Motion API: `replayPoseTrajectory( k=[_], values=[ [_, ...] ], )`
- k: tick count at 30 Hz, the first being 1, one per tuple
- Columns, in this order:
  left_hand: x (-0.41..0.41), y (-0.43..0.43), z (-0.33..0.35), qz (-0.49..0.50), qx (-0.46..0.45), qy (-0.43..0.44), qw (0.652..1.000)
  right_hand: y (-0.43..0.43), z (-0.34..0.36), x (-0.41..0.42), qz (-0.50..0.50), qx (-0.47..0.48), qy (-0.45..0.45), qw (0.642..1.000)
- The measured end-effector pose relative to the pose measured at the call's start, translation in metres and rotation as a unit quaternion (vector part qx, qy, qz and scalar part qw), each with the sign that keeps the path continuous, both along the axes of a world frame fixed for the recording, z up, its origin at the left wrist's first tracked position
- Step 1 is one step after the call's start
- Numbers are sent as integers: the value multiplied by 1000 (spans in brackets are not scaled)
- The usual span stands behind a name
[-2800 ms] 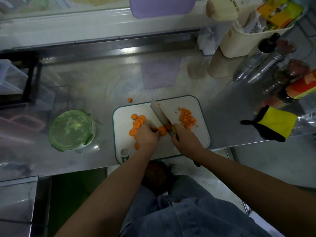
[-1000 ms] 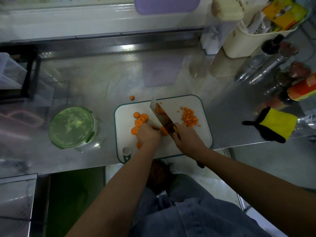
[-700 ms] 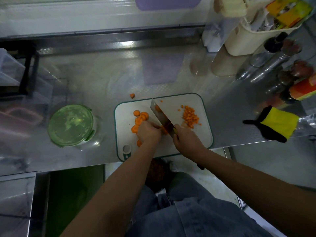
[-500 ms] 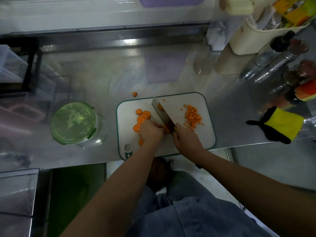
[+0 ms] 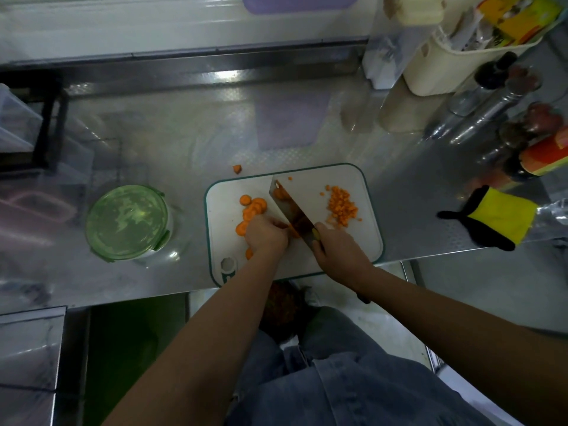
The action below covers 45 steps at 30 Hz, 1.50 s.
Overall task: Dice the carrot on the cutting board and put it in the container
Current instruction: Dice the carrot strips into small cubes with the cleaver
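A white cutting board (image 5: 365,241) with a green rim lies at the counter's front edge. Orange carrot slices (image 5: 253,207) are heaped on its left half. A pile of diced carrot (image 5: 341,206) sits on its right half. My right hand (image 5: 336,247) grips the handle of a cleaver (image 5: 287,204), whose blade stands across the board's middle. My left hand (image 5: 266,233) has its curled fingers holding carrot slices against the blade's left side. The round container (image 5: 127,222) with a green lid stands left of the board.
One carrot bit (image 5: 237,169) lies on the steel counter behind the board. A yellow and black glove (image 5: 495,218) lies to the right. Bottles (image 5: 491,96) and a cream basket (image 5: 455,63) crowd the back right corner. Clear plastic bins (image 5: 18,124) stand at the far left.
The cleaver has kept chopping at the same spot in the board's middle. My left hand has stayed on the slices beside the blade. The view shifted slightly.
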<state>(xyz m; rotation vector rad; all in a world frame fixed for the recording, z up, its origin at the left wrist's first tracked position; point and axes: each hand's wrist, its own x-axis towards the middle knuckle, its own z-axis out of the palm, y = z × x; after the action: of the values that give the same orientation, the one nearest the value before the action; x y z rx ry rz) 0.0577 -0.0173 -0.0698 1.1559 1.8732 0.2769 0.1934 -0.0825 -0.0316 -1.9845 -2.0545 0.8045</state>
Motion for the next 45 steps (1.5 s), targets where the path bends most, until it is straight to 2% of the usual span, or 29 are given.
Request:
replayPoseTrajectory(
  k=[7, 15, 21, 30, 37, 45],
  values=[
    [1, 2, -2, 9, -8, 9, 1000, 4, -9, -8, -3, -29, -15, 999],
    [2, 2, -3, -1, -9, 17, 1000, -1, -12, -10, -16, -15, -25, 999],
    [2, -4, 1, 2, 11, 7, 1000, -5, -9, -9, 17, -28, -42, 999],
    [4, -9, 13, -17, 35, 42, 998, -8, -6, -3, 53, -26, -67, 996],
    [1, -14, 15, -26, 47, 28, 998, -6, 0, -2, 72, -13, -23, 997],
    [0, -15, 18, -37, 37, 30, 998, 7, 3, 1, 109, -121, -9, 987]
  ],
)
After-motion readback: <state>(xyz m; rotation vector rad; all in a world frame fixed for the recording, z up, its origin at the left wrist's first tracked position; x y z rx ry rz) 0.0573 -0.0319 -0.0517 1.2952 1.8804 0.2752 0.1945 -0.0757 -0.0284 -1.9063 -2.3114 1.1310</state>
